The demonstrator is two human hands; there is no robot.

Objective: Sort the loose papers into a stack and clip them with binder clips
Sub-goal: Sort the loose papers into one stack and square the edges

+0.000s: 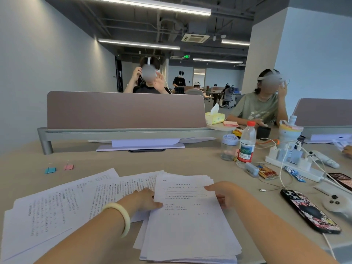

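A rough stack of printed papers [188, 225] lies on the table in front of me, its edges uneven. My left hand [146, 200] grips the stack's left edge, thumb on top. My right hand [222, 193] holds the right edge, fingers over the top sheet. More loose printed sheets [62, 202] are spread out to the left, overlapping one another. A blue binder clip [50, 170] and a pink binder clip [68, 166] lie apart on the table at the far left, well beyond both hands.
A phone in a patterned case [308, 210] lies right of the stack, with a power strip [293, 166], cables, a water bottle [246, 145] and a small jar [229, 147] behind. A desk divider [125, 109] closes the far side. Other people sit beyond it.
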